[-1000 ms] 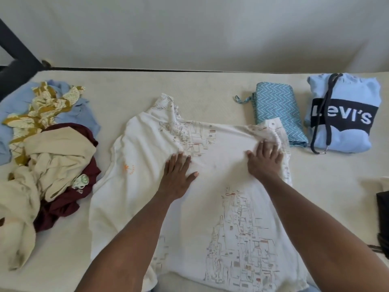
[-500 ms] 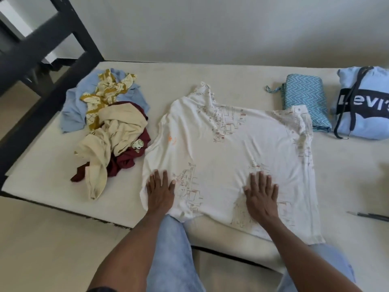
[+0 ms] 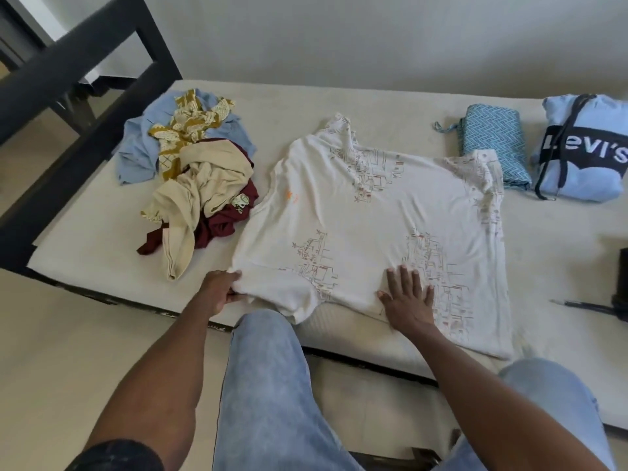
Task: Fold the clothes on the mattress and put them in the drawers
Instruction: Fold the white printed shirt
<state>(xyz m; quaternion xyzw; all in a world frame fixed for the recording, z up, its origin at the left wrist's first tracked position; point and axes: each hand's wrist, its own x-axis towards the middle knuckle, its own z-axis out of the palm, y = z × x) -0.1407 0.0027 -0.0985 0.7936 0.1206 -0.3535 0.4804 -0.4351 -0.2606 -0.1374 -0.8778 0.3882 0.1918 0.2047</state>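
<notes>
Left hand [image 3: 217, 294] pinches the near-left corner of the white printed t-shirt [image 3: 373, 212], fingers curled under the hem; right hand [image 3: 407, 300] lies flat, fingers spread, palm down on the shirt's near edge, holding nothing. Shirt is spread flat mid-mattress [image 3: 560, 239], near hem hanging slightly over the near edge above the person's jeans [image 3: 272, 385]. Unfolded clothes pile [image 3: 193, 171] sits left of the shirt, folded zigzag blue cloth [image 3: 492, 144] touching its far-right corner, folded Levi's hoodie [image 3: 584, 147] farther right.
</notes>
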